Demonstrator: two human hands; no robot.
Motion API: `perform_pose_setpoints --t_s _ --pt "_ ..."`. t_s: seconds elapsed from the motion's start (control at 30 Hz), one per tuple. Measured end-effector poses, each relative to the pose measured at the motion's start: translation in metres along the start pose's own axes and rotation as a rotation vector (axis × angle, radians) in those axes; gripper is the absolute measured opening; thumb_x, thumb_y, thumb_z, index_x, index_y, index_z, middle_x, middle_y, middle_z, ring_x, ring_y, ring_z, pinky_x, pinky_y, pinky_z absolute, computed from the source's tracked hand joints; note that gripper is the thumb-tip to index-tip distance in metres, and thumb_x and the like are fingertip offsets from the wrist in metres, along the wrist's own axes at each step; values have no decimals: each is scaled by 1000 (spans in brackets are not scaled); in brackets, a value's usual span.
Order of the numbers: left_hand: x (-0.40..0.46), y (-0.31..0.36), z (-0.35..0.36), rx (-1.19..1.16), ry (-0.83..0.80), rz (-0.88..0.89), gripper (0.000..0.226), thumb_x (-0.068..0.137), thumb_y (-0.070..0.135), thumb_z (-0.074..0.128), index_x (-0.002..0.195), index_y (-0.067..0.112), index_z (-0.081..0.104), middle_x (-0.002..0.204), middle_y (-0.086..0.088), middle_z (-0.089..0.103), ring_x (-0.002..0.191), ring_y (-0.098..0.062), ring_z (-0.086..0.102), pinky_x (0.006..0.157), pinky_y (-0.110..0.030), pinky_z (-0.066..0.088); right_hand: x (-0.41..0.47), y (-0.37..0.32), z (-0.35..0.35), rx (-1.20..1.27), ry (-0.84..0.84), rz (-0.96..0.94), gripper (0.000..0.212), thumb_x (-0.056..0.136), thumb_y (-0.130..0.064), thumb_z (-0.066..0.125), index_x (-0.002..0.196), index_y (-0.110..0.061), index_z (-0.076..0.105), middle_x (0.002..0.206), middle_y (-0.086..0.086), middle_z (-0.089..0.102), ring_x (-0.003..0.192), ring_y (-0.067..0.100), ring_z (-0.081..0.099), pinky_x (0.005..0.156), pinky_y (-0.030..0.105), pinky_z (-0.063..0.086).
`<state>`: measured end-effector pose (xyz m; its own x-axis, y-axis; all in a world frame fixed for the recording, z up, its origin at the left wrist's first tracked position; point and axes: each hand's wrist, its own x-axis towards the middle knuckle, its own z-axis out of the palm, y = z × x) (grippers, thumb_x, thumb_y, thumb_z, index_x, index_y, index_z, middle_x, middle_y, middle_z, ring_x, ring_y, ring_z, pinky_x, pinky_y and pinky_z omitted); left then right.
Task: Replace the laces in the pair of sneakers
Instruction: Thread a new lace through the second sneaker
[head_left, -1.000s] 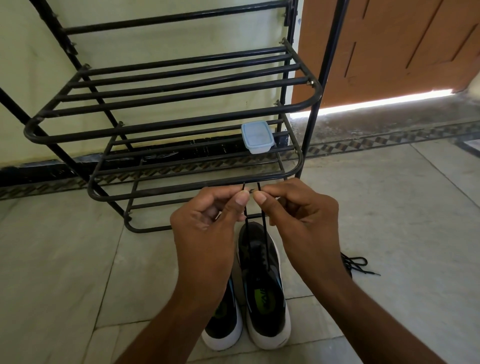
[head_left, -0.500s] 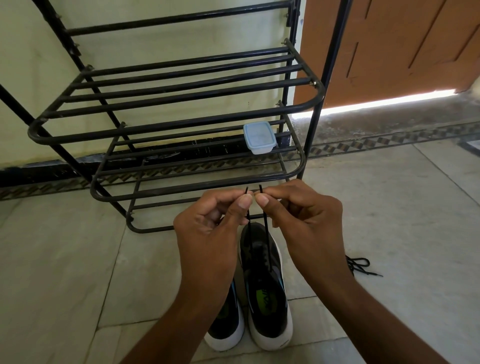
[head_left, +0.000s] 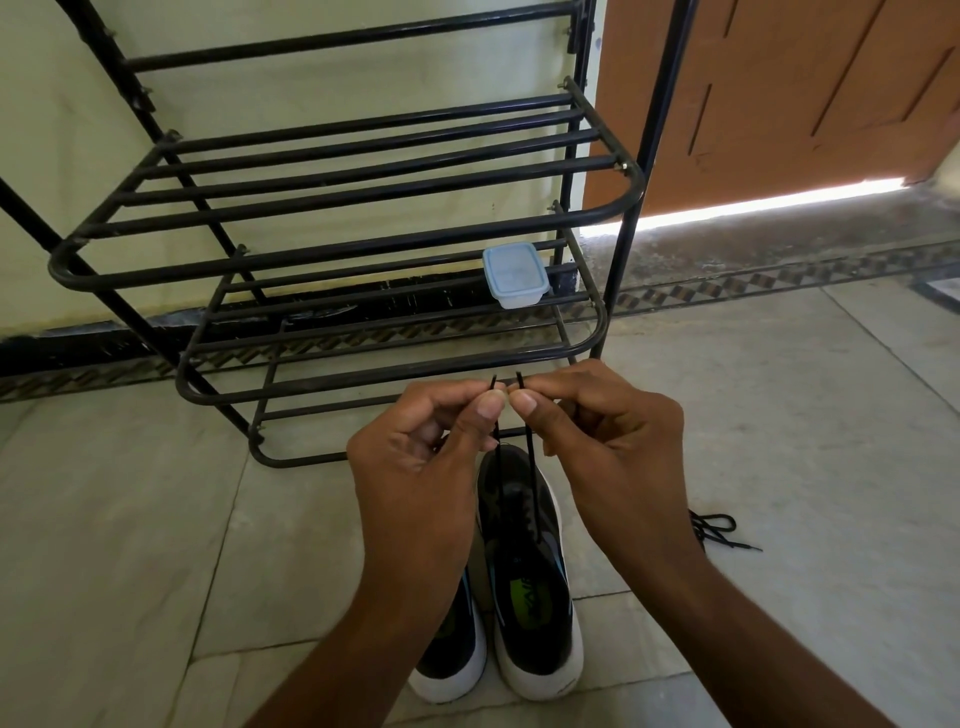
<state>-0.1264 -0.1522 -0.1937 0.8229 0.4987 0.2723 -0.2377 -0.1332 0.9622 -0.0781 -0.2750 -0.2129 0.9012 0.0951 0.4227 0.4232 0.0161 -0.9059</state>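
- While both hands are raised over the shoes, the left hand (head_left: 415, 467) pinches one end of a black lace (head_left: 529, 452) between thumb and forefinger, its tip poking up just above the thumbnail.
- The right hand (head_left: 613, 441) pinches the other end the same way, thumb against forefinger, and the two thumbs sit just beside each other, nearly touching.
- From the two pinches the strands of the lace run taut and close together toward 6 o'clock, down into the front of the right sneaker (head_left: 530, 582).
- That sneaker is dark on top with a white sole and a green mark on its insole; its toe points to 12 o'clock, toward the rack, and its heel lies near the bottom of the view.
- The left sneaker (head_left: 452, 654) stands touching it on the 9 o'clock side, mostly hidden under the left forearm, so only its heel and white sole show.
- A second black lace, the loose lace (head_left: 719, 532), lies bunched on the tiled floor (head_left: 130, 545) at 3 o'clock from the sneakers, partly behind the right wrist and apart from the shoes.
- A black metal shoe rack (head_left: 332, 208) stands at 12 o'clock from the hands, against a pale wall (head_left: 363, 78).
- On one of the rack's lower shelves, toward its right end, rests a small lidded plastic box (head_left: 514, 275) with a bluish lid.
- An orange-brown door (head_left: 779, 93) stands at about 1 o'clock, with bright light showing under it.
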Motion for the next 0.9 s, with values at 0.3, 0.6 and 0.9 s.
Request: perform_pose_setpoints --t_s 0.3,0.6,0.9 --pt "-1 1 1 -14 -3 -1 13 88 4 73 94 15 75 86 1 77 77 -15 72 68 -21 56 0 0 0 2 1 -8 8 88 -16 75 95 -18 79 80 -7 71 73 18 65 62 31 54" --pt "-1 0 0 3 7 -1 10 88 8 74 95 14 76 85 -1 76 73 -15 71 68 -22 56 -1 0 -1 -14 4 -6 8 89 -14 75 95 -18 78 82 -5 71 69 16 65 60 24 52" --pt "0 -2 1 -13 0 -6 10 87 6 75 95 12 75 85 -2 76 74 -16 71 68 -22 55 1 1 -1 -5 16 1 8 89 -15 76 96 -16 79 84 -3 72 75 19 68 62 29 54"
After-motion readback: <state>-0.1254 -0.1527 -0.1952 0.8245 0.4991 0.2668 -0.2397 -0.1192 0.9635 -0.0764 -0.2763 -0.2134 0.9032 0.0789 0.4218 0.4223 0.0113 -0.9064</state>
